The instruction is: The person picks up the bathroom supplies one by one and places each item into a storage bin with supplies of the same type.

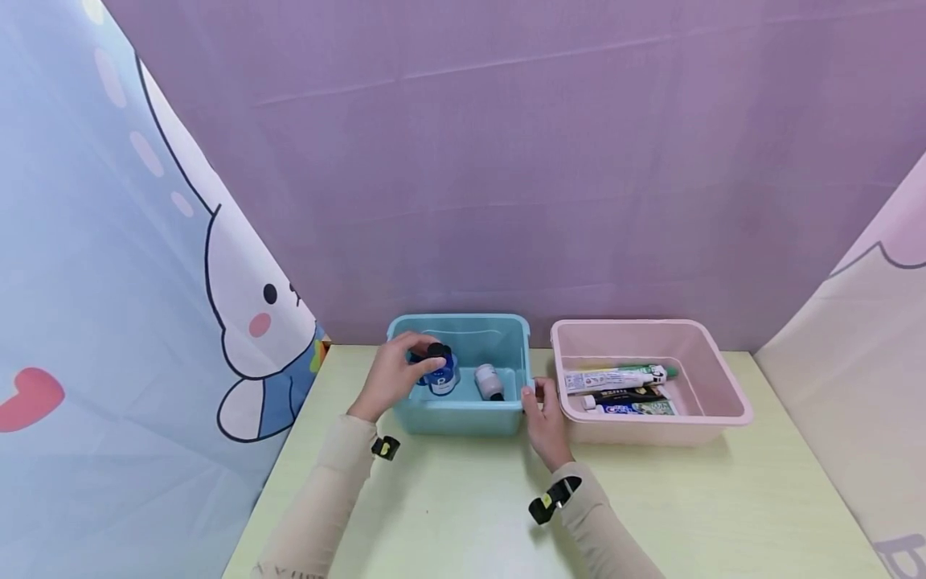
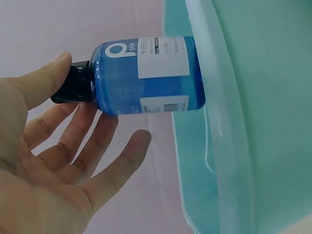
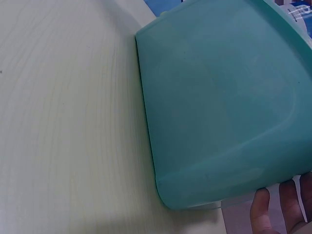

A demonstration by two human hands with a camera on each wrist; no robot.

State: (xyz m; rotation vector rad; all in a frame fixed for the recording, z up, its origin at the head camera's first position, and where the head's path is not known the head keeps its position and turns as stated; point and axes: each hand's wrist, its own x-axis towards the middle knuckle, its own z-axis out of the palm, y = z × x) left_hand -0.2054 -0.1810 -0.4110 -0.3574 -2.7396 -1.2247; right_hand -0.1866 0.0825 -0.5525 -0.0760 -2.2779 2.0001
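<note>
My left hand [image 1: 398, 371] is over the left side of a teal plastic bin [image 1: 463, 420]. Its thumb and fingers pinch the black cap of a blue bottle [image 2: 141, 73] with a white label. The bottle hangs upright, its base overlapping the bin's rim in the left wrist view. More blue shows behind the hand, mostly hidden. A small white bottle [image 1: 488, 381] with a dark cap lies on the bin's floor at the right. My right hand [image 1: 547, 426] grips the bin's front right corner, thumb at the rim and fingers [image 3: 262, 204] against the side wall.
Close to the right of the teal bin stands a pink bin [image 1: 658, 432], holding several toothpaste tubes [image 1: 615, 379]. Both stand on a pale wooden table [image 1: 463, 515], against a purple cloth [image 1: 506, 161] at the back. Printed cloths [image 1: 108, 281] hang at both sides.
</note>
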